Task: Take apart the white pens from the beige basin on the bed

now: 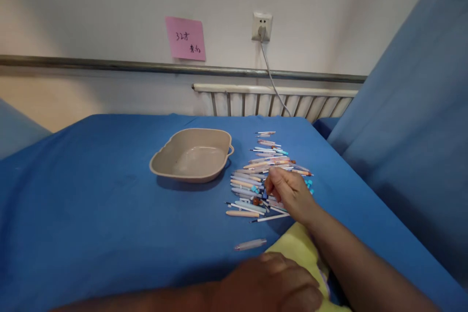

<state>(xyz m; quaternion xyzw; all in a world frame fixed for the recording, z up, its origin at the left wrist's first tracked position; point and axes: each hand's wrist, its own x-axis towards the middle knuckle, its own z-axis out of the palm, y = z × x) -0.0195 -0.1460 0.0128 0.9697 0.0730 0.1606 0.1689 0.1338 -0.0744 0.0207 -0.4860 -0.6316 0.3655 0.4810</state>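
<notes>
My right hand is over the right side of a pile of pen parts, its fingers curled in and closed. Whatever it may hold is hidden behind the fingers. The pile has pale pen barrels, white refills with dark tips, and small blue and brown pieces. Close to the camera, my left hand is slightly blurred, back up, with fingers bent together above a yellow cloth; its underside is out of sight. One translucent pen barrel lies apart, just beyond my left hand.
A beige plastic basin stands left of the pile on a blue sheet. Behind are a metal rail, a white radiator, a socket with a plugged-in cord and a pink note. A blue curtain hangs at right.
</notes>
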